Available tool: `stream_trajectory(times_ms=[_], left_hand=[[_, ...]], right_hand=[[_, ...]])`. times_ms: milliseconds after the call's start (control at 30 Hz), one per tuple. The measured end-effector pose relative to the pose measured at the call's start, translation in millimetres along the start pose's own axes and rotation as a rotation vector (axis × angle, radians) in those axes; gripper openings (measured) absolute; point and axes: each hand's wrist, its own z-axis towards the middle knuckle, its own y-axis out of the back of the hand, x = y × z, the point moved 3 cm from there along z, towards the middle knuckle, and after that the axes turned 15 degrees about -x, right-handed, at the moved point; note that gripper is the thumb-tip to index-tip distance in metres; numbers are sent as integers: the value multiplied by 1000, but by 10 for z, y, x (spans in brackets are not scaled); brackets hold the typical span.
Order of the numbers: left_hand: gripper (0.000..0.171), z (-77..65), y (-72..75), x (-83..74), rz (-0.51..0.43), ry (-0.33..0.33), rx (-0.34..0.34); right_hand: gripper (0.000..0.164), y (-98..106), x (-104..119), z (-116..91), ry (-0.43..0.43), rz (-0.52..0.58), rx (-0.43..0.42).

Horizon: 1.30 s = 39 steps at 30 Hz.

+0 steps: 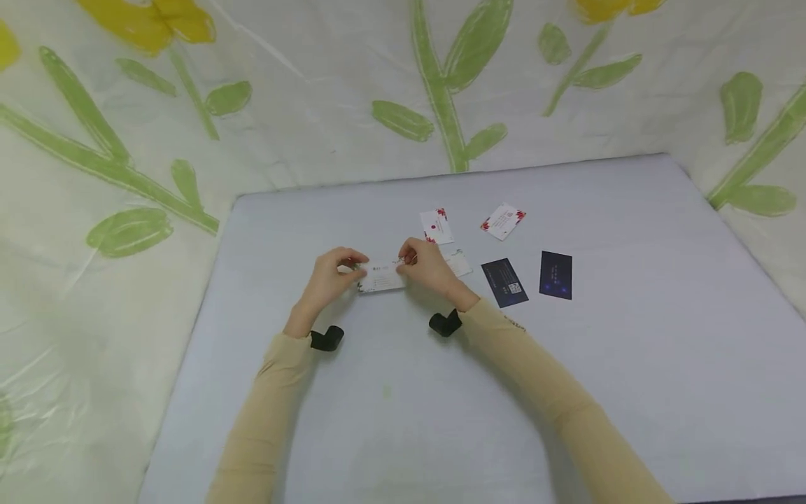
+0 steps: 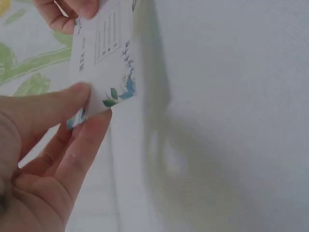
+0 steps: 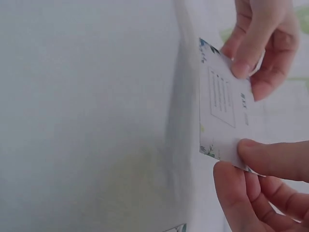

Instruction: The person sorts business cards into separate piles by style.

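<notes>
Business card, white with small leaf prints at its corners, hangs just above the middle of the bench, held at both short ends. Going from largest to smallest: a pale cloth painted with green stems and yellow flowers rises behind the bench from 9 o'clock round to 3 o'clock. The bench itself is a plain grey-blue slab. Two arms in tan sleeves reach in from 6 o'clock, each with a black strap at the wrist.

The left hand pinches the card's left end between thumb and forefinger; in the left wrist view those fingers close on the corner with the green and blue leaves. The right hand pinches the opposite end, and in the right wrist view its thumb and forefinger press together on the card's edge, with the other fingers curled below.

Five more cards lie flat on the bench at about 2 o'clock from the hands. A dark blue card with a white code square sits just right of the right wrist, and a second dark blue card lies near it, further right. Two white cards with red flowers lie behind, apart from each other. Another pale card peeks out beside the right hand.
</notes>
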Motion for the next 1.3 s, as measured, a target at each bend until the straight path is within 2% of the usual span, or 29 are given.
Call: stream_trajectory(times_ms=[200,333,533,867,1033,1167,1300], left_hand=[[25,37,-87,46,85,72,19],[24,26,-142,39,154,58,32],[24,35,-193,-1,273,44,72],[19,34,-217,16,316,45,98],[19,35,-223,-14,332,37,111],[20,17,-239,-102,383,4,96],[21,14,-319,-275,409,-46,33]], right_hand=[[13,-33,-22,123,-57,-83,40],[12,-104,-28,135,-65,-187,65],[11,-165,9,117,-20,-360,111],[5,-193,73,88,50,-512,161],[11,-172,83,75,44,-496,174],[17,-88,49,85,77,-379,197],[21,175,-10,141,160,-243,169]])
